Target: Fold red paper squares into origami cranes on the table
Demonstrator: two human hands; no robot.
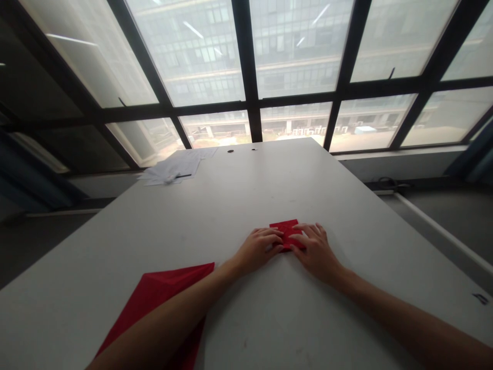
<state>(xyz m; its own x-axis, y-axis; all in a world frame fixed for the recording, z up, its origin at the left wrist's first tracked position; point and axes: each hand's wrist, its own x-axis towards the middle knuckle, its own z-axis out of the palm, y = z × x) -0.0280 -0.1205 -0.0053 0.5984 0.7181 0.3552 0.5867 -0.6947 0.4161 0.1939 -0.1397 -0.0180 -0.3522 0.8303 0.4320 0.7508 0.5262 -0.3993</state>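
A small square of folded red paper [288,233] lies on the white table in front of me, with crease lines across its top. My left hand [261,246] holds its left side, fingers over the top and thumb at the near edge. From the other side my right hand [314,250] grips the right part, its fingers bent over the paper and its thumb near the front edge. Parts of the paper are hidden under the fingers. A larger sheet of red paper [162,288] lies at the lower left, partly covered by my left forearm.
The white table [246,190] reaches away toward large dark-framed windows [252,77]. White papers [173,167] are spread at its far left, with a dark pen [184,176] on them. Two small round dark spots sit near the far edge. A small dark mark [480,298] is at the right edge.
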